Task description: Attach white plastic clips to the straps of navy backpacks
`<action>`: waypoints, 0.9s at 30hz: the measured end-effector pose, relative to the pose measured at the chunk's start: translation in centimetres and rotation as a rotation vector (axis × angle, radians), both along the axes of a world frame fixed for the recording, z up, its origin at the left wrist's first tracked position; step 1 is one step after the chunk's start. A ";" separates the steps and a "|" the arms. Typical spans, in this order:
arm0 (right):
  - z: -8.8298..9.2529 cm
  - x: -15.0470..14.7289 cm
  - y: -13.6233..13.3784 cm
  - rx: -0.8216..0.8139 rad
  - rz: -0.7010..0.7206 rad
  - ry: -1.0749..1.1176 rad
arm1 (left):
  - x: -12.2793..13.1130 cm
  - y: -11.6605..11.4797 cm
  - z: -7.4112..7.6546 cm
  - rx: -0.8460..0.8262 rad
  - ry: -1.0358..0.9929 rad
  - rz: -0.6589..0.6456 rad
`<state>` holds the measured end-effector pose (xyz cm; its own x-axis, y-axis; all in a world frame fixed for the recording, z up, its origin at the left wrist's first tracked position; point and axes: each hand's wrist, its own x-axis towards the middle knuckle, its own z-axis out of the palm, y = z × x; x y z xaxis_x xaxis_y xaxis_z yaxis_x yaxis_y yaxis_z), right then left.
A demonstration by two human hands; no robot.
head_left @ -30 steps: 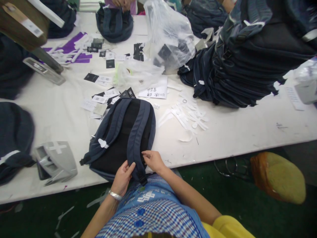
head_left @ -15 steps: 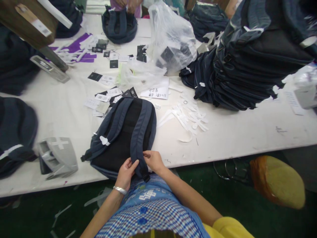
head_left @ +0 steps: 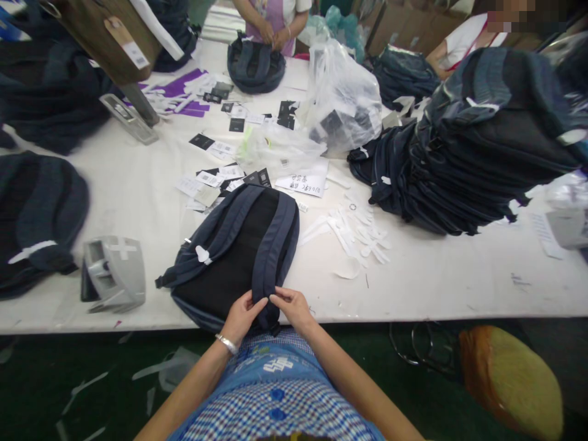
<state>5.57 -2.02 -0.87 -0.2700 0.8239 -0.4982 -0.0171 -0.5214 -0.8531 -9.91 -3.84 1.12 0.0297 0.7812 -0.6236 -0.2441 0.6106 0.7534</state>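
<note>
A dark navy backpack (head_left: 229, 263) lies on the white table in front of me, its black back panel and two shoulder straps facing up. My left hand (head_left: 245, 315) pinches the near end of the right-hand shoulder strap (head_left: 275, 245) from its left side. From the other side, my right hand (head_left: 290, 305) grips the same strap, the two thumbs almost meeting on top. White tape (head_left: 202, 254) is wrapped round the other strap. The fingers under the strap are hidden.
Paper tags (head_left: 215, 180), white strips (head_left: 351, 229) and a clear plastic bag (head_left: 344, 92) lie beyond the backpack. A tall backpack stack (head_left: 487, 147) stands right, a grey tape dispenser (head_left: 114, 272) left. Across the table, a person's hands (head_left: 273, 37) touch another backpack. A stool (head_left: 509, 380) is below right.
The camera view has tilted up and shifted left, showing more of the far side. My right thumb has come over onto the strap, close to the left thumb. The backpack stays in place.
</note>
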 end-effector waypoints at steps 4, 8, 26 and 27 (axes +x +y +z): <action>-0.7 -1.4 -0.5 0.042 -0.063 -0.152 | -0.3 -0.3 -1.5 -0.034 -0.004 0.039; -1.1 2.0 2.0 0.227 0.084 -0.338 | -0.6 0.1 -2.5 -0.126 0.003 0.011; -1.2 20.7 8.1 0.303 0.121 -0.860 | 0.1 1.6 -2.5 -0.164 -0.085 0.158; -1.3 19.8 8.6 0.256 -0.001 -0.696 | 0.3 1.6 -2.3 -0.173 -0.087 0.162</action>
<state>25.42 6.54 -2.13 0.0388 0.9373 -0.3464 0.5716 -0.3052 -0.7617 -9.62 -2.24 -1.16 -0.0276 0.6620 -0.7490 -0.4090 0.6762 0.6128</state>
